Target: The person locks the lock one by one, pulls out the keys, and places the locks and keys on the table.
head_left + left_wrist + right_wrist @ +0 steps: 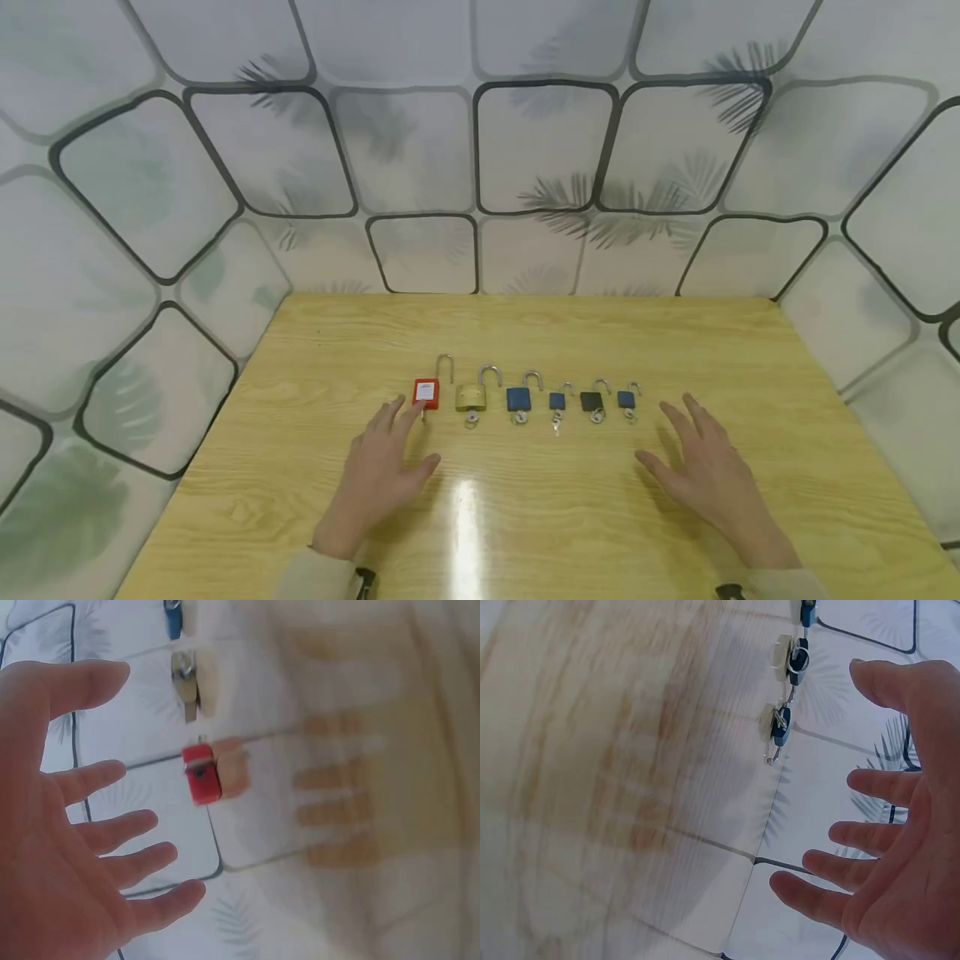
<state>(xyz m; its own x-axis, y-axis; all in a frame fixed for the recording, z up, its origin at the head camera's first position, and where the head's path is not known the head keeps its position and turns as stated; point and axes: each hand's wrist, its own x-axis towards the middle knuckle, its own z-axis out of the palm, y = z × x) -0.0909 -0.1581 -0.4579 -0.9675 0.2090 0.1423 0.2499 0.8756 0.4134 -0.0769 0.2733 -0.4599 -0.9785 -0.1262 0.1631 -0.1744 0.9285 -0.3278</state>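
Several padlocks with raised shackles lie in a row across the table. From the left come a red padlock [426, 393] with a white label, a brass padlock [470, 397], a larger blue padlock [518, 399], a small blue padlock [557, 401], a black padlock [591, 402] and another small blue padlock [626, 400]. Keys hang at their lower ends. My left hand [381, 471] hovers with spread fingers just in front of the red padlock, holding nothing. To the right of the row, my right hand [705, 475] is likewise spread, nearest the last small blue padlock [781, 727].
The wooden table [315, 350] reaches back to a patterned wall [420, 150], with similar panels at both sides. A bright light reflection [466, 533] lies on the tabletop between the hands.
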